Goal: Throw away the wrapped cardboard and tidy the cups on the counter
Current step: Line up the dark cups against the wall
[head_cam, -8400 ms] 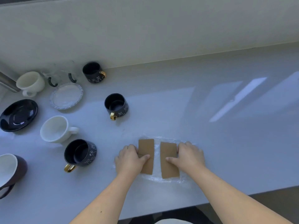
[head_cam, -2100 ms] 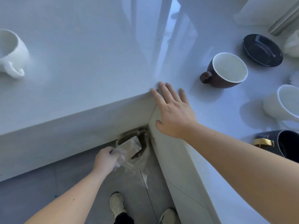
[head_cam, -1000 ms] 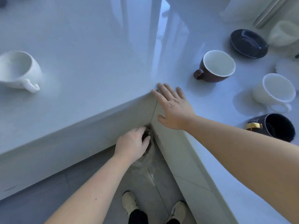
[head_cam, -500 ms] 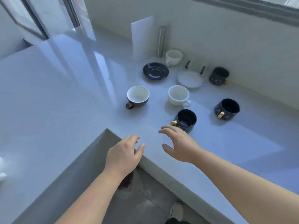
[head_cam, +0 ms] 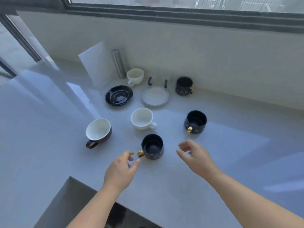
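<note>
Several cups stand on the white counter (head_cam: pixel 49 162). Nearest is a dark cup with a gold handle (head_cam: pixel 153 147). My left hand (head_cam: pixel 120 170) hovers just left of that handle, fingers apart and empty. My right hand (head_cam: pixel 196 157) floats to the cup's right, also open and empty. Farther back are a brown cup with white inside (head_cam: pixel 98 132), a white cup (head_cam: pixel 142 118), a second dark gold-handled cup (head_cam: pixel 195 121), a third dark cup (head_cam: pixel 183 86) by the wall, and a cream cup (head_cam: pixel 135 76). The wrapped cardboard is out of sight.
A black saucer (head_cam: pixel 119 95) and a white scalloped saucer (head_cam: pixel 155 96) lie behind the cups. A steel cylinder (head_cam: pixel 118 63) and a white card (head_cam: pixel 95 63) stand against the wall. The counter's inner corner (head_cam: pixel 70 177) drops to a dark floor below my arms.
My left hand dropped the wrapped cardboard into the bag below the counter corner and came up empty. My view swung up to the cups, and both hands moved forward either side of the nearest dark cup.
</note>
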